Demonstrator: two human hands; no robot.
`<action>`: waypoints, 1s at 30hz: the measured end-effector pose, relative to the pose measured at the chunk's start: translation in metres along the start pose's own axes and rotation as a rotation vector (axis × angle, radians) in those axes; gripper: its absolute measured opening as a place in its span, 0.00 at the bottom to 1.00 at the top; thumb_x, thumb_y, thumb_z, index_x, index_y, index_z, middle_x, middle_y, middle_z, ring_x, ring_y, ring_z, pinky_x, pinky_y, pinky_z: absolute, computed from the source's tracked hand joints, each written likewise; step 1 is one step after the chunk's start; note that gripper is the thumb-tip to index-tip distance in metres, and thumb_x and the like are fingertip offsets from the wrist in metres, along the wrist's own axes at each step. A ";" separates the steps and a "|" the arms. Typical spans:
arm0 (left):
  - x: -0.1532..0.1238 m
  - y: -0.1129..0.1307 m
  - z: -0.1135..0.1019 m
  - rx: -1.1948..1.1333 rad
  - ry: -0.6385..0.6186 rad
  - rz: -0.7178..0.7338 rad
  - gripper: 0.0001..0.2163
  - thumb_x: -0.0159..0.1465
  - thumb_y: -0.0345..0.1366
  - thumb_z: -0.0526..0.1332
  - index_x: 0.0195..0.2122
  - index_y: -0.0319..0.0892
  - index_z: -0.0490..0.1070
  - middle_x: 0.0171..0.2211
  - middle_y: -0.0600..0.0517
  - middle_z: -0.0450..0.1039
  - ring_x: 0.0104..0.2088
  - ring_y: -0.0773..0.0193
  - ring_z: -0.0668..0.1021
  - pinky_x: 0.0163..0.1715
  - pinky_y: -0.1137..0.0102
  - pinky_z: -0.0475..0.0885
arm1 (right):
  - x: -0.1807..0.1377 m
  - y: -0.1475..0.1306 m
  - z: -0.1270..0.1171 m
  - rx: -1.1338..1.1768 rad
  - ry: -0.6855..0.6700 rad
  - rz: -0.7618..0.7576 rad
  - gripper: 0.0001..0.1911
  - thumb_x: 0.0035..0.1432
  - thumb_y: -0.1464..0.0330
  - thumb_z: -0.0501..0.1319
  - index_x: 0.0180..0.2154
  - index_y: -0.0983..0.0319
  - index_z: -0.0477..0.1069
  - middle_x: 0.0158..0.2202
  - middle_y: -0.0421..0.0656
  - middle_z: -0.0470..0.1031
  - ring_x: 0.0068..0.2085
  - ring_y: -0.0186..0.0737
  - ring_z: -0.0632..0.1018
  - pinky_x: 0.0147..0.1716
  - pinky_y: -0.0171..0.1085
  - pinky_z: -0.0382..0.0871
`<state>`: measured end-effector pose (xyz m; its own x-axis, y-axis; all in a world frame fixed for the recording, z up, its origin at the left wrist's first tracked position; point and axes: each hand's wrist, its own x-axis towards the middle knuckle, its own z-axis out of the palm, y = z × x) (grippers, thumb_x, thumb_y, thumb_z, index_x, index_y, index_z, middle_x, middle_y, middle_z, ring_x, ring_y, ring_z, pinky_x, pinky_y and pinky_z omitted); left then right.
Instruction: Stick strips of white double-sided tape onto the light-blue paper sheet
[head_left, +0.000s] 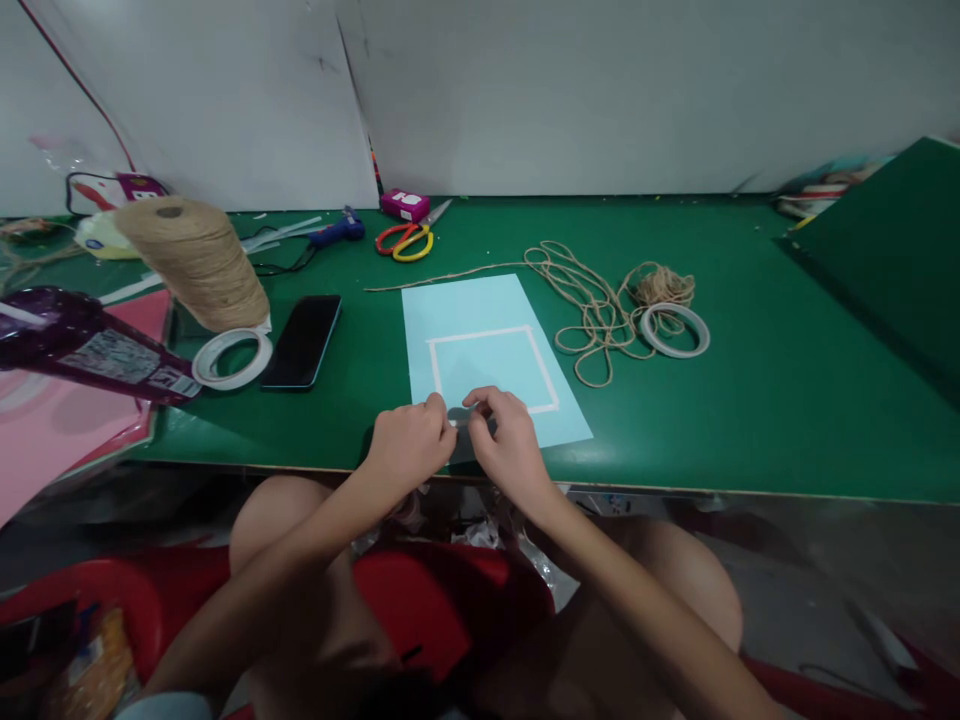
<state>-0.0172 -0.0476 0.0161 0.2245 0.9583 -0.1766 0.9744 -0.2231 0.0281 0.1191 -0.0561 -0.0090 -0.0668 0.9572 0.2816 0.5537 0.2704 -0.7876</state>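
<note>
On the table lies a light blue sheet of paper (pixel 480 305) with white tape strips (pixel 480 337) forming a rectangle on it. My left hand (pixel 412 440) is closed at the sheet's lower left edge. A tiny whitish bit shows at its fingertips, too small to name. Just right of it, my right hand (pixel 510 445) is over the lower part of the sheet, covering some of the bottom strip. Its fingers are loosely curved, thumb and index finger slightly apart, and I see nothing between them. The hands' shadow darkens the paper between them.
Loose twine (pixel 592 310) and a tape roll (pixel 701 335) lie right of the paper. Scissors (pixel 412 240), a purple box (pixel 405 205) and a blue glue gun (pixel 337 230) lie behind. Leftward are a phone (pixel 304 340), another tape roll (pixel 259 362), a twine spool (pixel 199 265) and a purple bottle (pixel 97 345).
</note>
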 end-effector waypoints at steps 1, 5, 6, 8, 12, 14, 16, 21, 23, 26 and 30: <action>0.000 0.000 0.000 0.006 0.004 0.002 0.12 0.64 0.37 0.45 0.38 0.40 0.65 0.31 0.47 0.76 0.31 0.58 0.78 0.27 0.70 0.64 | 0.000 0.000 0.000 0.012 0.002 0.009 0.10 0.52 0.75 0.50 0.35 0.60 0.67 0.27 0.40 0.70 0.33 0.40 0.70 0.39 0.40 0.61; -0.001 0.003 0.002 0.024 0.016 0.007 0.12 0.64 0.37 0.44 0.37 0.40 0.65 0.30 0.48 0.76 0.31 0.57 0.78 0.26 0.69 0.63 | 0.000 0.000 0.000 0.034 0.003 0.022 0.10 0.51 0.75 0.50 0.36 0.60 0.65 0.27 0.40 0.69 0.33 0.39 0.69 0.39 0.40 0.61; -0.001 0.003 0.002 0.022 0.017 0.008 0.12 0.64 0.37 0.44 0.37 0.40 0.65 0.30 0.48 0.76 0.31 0.57 0.78 0.25 0.69 0.63 | 0.000 0.000 0.000 0.034 0.003 0.023 0.10 0.51 0.75 0.50 0.36 0.60 0.65 0.27 0.40 0.69 0.33 0.39 0.69 0.39 0.40 0.61; -0.002 0.004 0.002 0.013 0.016 0.003 0.12 0.64 0.38 0.45 0.37 0.40 0.65 0.31 0.47 0.76 0.31 0.57 0.78 0.26 0.69 0.64 | 0.000 0.000 0.000 0.034 0.003 0.022 0.11 0.51 0.75 0.50 0.36 0.60 0.65 0.28 0.40 0.69 0.33 0.39 0.69 0.39 0.40 0.61; -0.002 0.005 -0.001 -0.010 -0.005 -0.006 0.12 0.64 0.39 0.46 0.38 0.39 0.65 0.31 0.47 0.76 0.32 0.57 0.78 0.27 0.69 0.64 | 0.000 0.000 0.000 0.029 0.006 0.015 0.10 0.52 0.75 0.50 0.36 0.60 0.65 0.28 0.41 0.70 0.33 0.39 0.70 0.40 0.41 0.61; -0.001 0.006 -0.002 -0.009 -0.008 -0.007 0.12 0.64 0.40 0.47 0.38 0.39 0.65 0.31 0.46 0.76 0.32 0.56 0.79 0.27 0.69 0.65 | 0.000 0.001 0.001 0.022 0.006 0.015 0.10 0.52 0.75 0.50 0.36 0.60 0.65 0.29 0.41 0.70 0.33 0.39 0.70 0.40 0.41 0.61; -0.001 0.007 -0.001 0.002 -0.006 -0.006 0.13 0.65 0.41 0.47 0.39 0.39 0.65 0.30 0.46 0.76 0.32 0.54 0.79 0.26 0.68 0.65 | 0.000 0.001 0.001 0.011 0.004 0.010 0.10 0.52 0.75 0.50 0.36 0.60 0.65 0.29 0.41 0.70 0.33 0.39 0.70 0.41 0.41 0.61; 0.000 0.005 -0.001 0.060 -0.025 0.044 0.13 0.65 0.39 0.46 0.40 0.37 0.65 0.30 0.43 0.76 0.31 0.52 0.79 0.25 0.67 0.67 | -0.001 0.001 0.001 -0.017 -0.004 -0.002 0.10 0.52 0.75 0.50 0.36 0.60 0.65 0.28 0.41 0.70 0.34 0.40 0.70 0.41 0.42 0.61; 0.001 0.002 -0.002 0.097 -0.038 0.093 0.13 0.66 0.37 0.45 0.40 0.36 0.65 0.29 0.42 0.76 0.31 0.53 0.79 0.26 0.68 0.67 | -0.001 0.000 0.001 -0.019 -0.009 -0.002 0.10 0.52 0.74 0.50 0.36 0.60 0.66 0.28 0.41 0.70 0.34 0.40 0.70 0.41 0.42 0.61; 0.002 -0.003 -0.003 0.139 -0.043 0.157 0.13 0.66 0.34 0.43 0.39 0.36 0.65 0.26 0.43 0.75 0.29 0.53 0.79 0.25 0.68 0.67 | -0.001 0.000 0.001 -0.023 -0.015 -0.001 0.10 0.52 0.74 0.50 0.36 0.60 0.66 0.28 0.41 0.70 0.34 0.41 0.70 0.41 0.41 0.61; 0.002 -0.006 0.000 0.146 -0.028 0.192 0.13 0.66 0.33 0.43 0.40 0.35 0.65 0.25 0.42 0.74 0.27 0.52 0.79 0.24 0.67 0.67 | -0.001 0.001 0.002 -0.039 -0.026 -0.007 0.11 0.53 0.75 0.51 0.37 0.60 0.66 0.28 0.41 0.70 0.34 0.40 0.70 0.42 0.41 0.60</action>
<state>-0.0223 -0.0440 0.0156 0.4031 0.8910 -0.2090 0.9013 -0.4261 -0.0779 0.1184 -0.0562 -0.0108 -0.0918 0.9579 0.2720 0.5851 0.2729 -0.7637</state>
